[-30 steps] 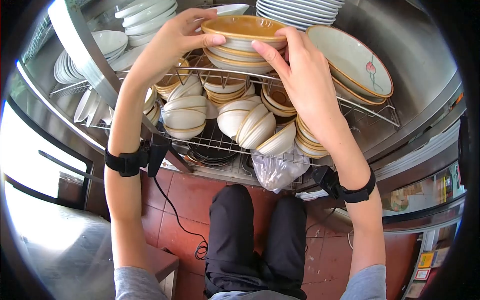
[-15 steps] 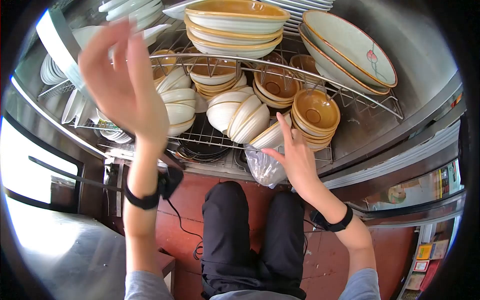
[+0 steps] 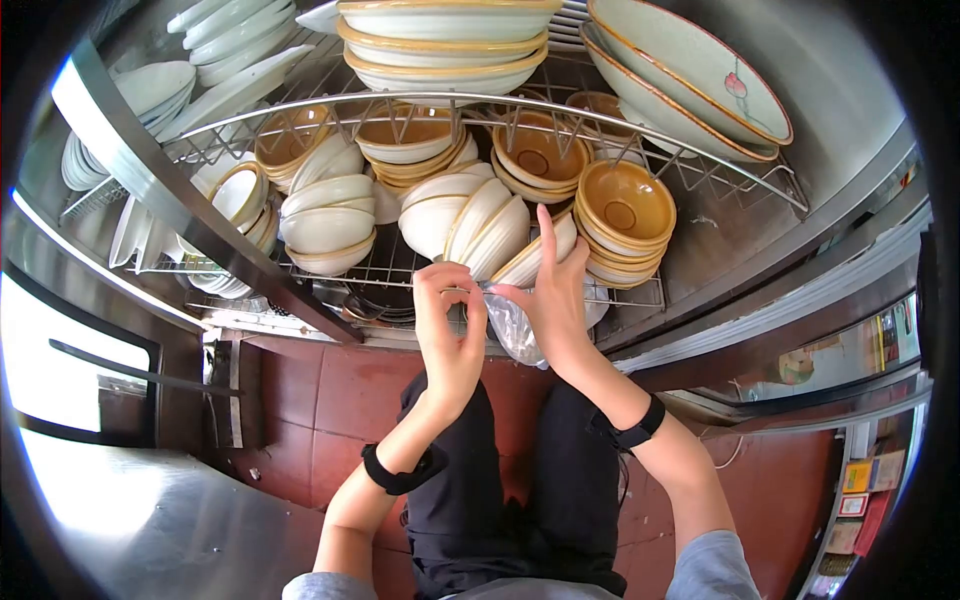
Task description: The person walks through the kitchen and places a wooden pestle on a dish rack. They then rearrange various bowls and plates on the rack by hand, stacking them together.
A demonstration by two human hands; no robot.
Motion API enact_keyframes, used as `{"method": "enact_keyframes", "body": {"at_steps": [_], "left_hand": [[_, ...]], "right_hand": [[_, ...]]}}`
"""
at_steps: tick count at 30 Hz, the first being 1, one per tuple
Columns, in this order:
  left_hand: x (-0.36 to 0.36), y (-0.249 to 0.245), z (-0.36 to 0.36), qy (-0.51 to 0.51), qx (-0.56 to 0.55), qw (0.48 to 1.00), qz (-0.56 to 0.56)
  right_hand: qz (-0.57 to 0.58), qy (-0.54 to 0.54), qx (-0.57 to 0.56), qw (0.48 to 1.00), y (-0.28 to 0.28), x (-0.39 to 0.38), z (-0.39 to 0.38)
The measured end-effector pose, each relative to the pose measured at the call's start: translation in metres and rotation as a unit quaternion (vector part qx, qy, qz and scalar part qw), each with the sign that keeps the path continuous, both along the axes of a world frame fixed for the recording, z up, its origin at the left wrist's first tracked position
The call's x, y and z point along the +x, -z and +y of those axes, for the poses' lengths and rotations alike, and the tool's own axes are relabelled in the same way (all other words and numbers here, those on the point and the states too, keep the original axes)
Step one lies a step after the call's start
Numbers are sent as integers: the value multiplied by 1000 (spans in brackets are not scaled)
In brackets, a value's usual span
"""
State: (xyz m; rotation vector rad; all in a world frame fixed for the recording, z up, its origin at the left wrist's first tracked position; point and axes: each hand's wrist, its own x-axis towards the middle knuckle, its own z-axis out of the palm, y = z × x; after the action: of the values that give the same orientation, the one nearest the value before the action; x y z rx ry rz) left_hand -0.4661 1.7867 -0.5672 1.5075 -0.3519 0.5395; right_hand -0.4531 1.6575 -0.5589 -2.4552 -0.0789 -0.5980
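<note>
My left hand [image 3: 450,325] is at the front edge of the lower wire shelf, its fingers curled in toward the thumb. What lies between its fingertips, if anything, cannot be made out. Close beside it, my right hand [image 3: 558,300] has the index finger stretched upward and the thumb pointing left. It rests against a tilted white bowl [image 3: 533,262], the front one of a leaning row of ribbed bowls [image 3: 487,235]. A clear plastic bag [image 3: 515,335] hangs below the shelf edge between my hands.
Brown-glazed bowls [image 3: 625,205] stand stacked at the right, white bowls [image 3: 328,225] at the left. Oval dishes [image 3: 445,50] and large tilted platters [image 3: 690,70] sit on the upper rack. A metal cabinet post [image 3: 190,190] runs diagonally at the left. My knees are below, over red tiles [image 3: 345,390].
My left hand has come down and right from its raised position to the shelf edge beside my right hand. My right hand has shifted slightly left, still at the tilted bowl.
</note>
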Motion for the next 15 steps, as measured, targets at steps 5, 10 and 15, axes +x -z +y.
{"method": "enact_keyframes", "body": {"at_steps": [5,10,15], "left_hand": [[5,4,-8,19,16,998,50],[7,20,-18,-11,99,992,75],[4,21,-23,1,76,987,138]], "right_hand": [[36,31,-24,999,-8,0,-3],[32,49,-56,997,-6,10,-6],[84,54,-36,994,-28,10,-4]]}}
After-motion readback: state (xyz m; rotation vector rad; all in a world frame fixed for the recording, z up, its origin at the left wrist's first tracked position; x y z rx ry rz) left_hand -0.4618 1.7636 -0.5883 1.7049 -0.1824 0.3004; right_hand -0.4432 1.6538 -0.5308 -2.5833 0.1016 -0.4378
